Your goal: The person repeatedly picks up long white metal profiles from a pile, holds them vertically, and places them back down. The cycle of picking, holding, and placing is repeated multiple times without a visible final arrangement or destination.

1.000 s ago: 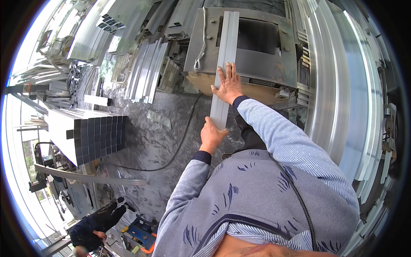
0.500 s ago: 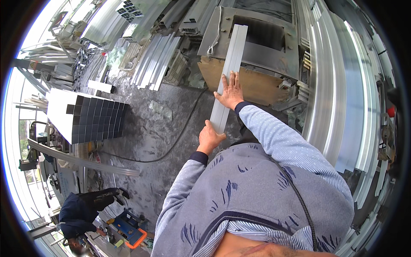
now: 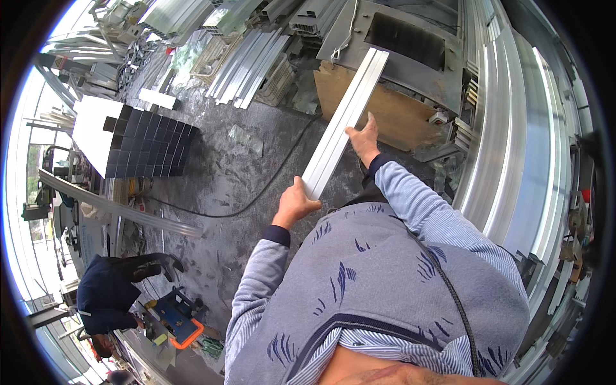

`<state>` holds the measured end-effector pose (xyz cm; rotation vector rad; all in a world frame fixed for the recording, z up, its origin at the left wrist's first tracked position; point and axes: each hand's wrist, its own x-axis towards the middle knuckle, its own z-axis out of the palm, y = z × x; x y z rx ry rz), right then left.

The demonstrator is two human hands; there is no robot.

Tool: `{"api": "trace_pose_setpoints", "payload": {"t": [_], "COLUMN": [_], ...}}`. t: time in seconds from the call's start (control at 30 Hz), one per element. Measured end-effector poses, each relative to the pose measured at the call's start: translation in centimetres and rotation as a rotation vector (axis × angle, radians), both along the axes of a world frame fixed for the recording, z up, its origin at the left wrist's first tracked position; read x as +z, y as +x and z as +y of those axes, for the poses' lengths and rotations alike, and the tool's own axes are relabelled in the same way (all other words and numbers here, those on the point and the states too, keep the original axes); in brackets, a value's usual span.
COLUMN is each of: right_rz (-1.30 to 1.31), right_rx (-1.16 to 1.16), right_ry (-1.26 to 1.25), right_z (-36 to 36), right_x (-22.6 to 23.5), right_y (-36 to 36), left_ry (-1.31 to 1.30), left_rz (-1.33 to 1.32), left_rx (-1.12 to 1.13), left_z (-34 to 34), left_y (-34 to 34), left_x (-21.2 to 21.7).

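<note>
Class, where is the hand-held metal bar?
The bar slants across the head view's upper middle, left hand at its near end, right hand at its right edge.

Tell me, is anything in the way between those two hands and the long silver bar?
Nothing that I can see. The left hand already holds the near end of the bar, and the right hand is at its right edge, with nothing visible between. The bar's underside is hidden, though.
</note>
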<state>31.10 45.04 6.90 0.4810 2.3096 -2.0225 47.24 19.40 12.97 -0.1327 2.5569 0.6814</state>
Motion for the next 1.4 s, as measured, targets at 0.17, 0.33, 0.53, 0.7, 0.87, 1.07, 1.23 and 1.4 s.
{"api": "trace_pose_setpoints", "payload": {"t": [0.17, 0.33, 0.53, 0.7, 0.87, 1.07, 1.23, 1.4], "right_rz": [-0.446, -0.318, -0.373, -0.512, -0.555, -0.678, -0.824, -1.014], "right_rx": [0.173, 0.065, 0.265, 0.573, 0.617, 0.697, 0.854, 1.149], "right_ry": [-1.014, -0.653, -0.549, -0.794, -0.893, -0.886, -0.917, -0.685], "right_z": [-3.0, -10.5, -14.9, -16.8, -19.8, -21.6, -22.5, -22.9], "right_x": [2.9, 6.9, 10.3, 8.3, 6.4, 5.0, 4.3, 1.2], "right_y": [1.4, 3.5, 5.9, 5.8, 7.6, 9.5, 9.8, 8.7], "left_ry": [1.089, 1.951, 2.324, 2.448, 2.465, 2.512, 2.346, 1.657], "left_rz": [-0.393, -0.853, -0.751, -0.611, -0.481, -0.416, -0.309, -0.111], "left_rx": [0.225, 0.538, 0.732, 0.789, 0.855, 0.906, 0.886, 1.152], "left_z": [-5.8, -7.2, -4.9, -3.8, -3.3, -2.8, -3.7, -4.1], "left_y": [2.9, 10.7, 16.0, 19.3, 22.5, 25.6, 28.3, 31.4], "left_x": [1.5, 2.4, 3.2, 4.1, 4.8, 5.0, 4.5, 3.0]}}
